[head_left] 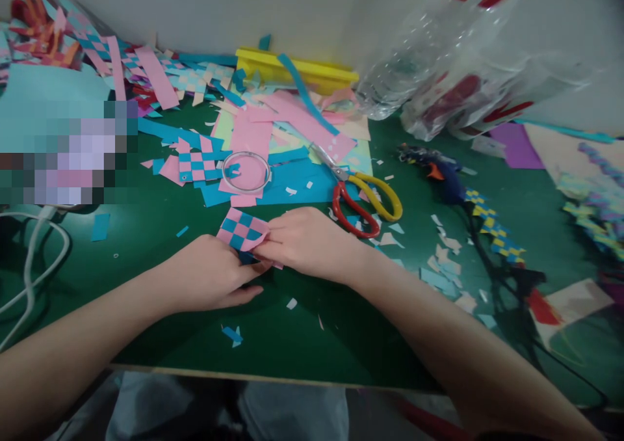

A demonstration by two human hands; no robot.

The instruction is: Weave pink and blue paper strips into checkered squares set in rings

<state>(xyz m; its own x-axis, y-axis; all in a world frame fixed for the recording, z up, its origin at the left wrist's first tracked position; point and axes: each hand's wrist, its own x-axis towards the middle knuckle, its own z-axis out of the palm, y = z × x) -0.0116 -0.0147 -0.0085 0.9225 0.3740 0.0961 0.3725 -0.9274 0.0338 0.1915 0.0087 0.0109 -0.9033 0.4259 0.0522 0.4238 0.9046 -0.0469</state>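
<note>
Between my two hands is a small pink-and-blue checkered piece of woven paper (242, 227), held just above the green table. My left hand (214, 275) grips its lower left side, with the thumb and a finger pointing right beneath it. At the paper's right edge, my right hand (305, 242) pinches a corner that curls up. The fingertips of both hands nearly meet, and part of the paper is hidden under them. Just beyond lie a clear round ring-shaped object (246, 172) and another woven checkered piece (197, 166). Scissors with red and yellow handles (358, 197) rest near my right hand.
Paper strips and scraps cover the back of the table (160, 327), with a yellow holder (297, 70) against the wall. Plastic cups in bags (439, 70) stand at the back right. A white cable (32, 259) lies at left. Dark cords and woven strips (494, 226) spread at right.
</note>
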